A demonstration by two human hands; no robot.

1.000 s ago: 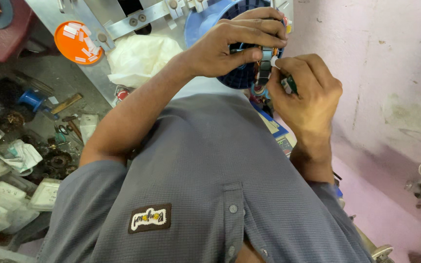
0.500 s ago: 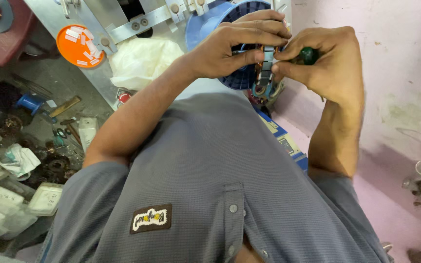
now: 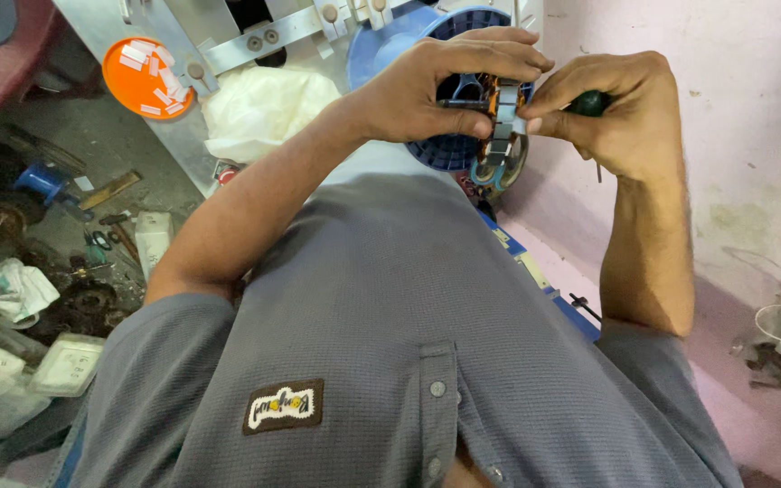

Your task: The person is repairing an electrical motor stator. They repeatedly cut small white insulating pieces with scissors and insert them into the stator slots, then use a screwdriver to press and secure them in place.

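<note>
Nearest the camera is the person's grey shirt (image 3: 409,316) with a small stitched patch, and both forearms rise from it to meet in front of the body.

The left hand (image 3: 445,86) is closed over a small motor part (image 3: 497,117), with fingers across its top and the thumb beneath. It looks like a wound core with copper-coloured coils and grey metal segments. The part is held up in the air against a round blue plastic housing (image 3: 445,154), not resting on any surface. The right hand (image 3: 621,108) is clenched on a dark green tool handle (image 3: 589,102), its fingertips pinching right at the edge of the core.

As I read it, the work in hand is fine adjustment or prying at the core's rim with the tool. Any next move calls for a steady left-hand hold and small, controlled pressure, so that the tip does not slip into the windings.

The tool's tip is hidden behind the fingers, so its kind cannot be told. Where it meets the core is also out of sight, and so is how the core joins the blue housing.

Further off lie a white plastic bag (image 3: 259,104), an orange disc (image 3: 148,77) on a metal frame, and cluttered tools on the floor (image 3: 92,244) at left. A pink wall (image 3: 725,81) stands at right.
</note>
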